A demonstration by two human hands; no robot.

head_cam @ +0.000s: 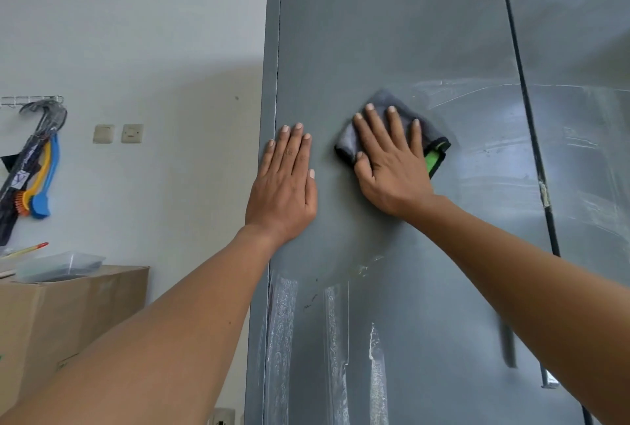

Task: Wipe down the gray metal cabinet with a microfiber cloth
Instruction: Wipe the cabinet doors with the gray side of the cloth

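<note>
Gray painted metal fills my view: the cabinet (392, 32) has two doors split by one dark seam, its left door streaked with three pale scuffed strips low down and smeared arcs near the cloth. My left hand (286, 186) lies flat and spread by the door's left edge, holding nothing, while my right hand (392, 165) presses with straight fingers on one folded gray microfiber cloth (385, 107) with a green tag. Most of that cloth hides under my palm, and the cabinet's top and bottom are cut off.
</note>
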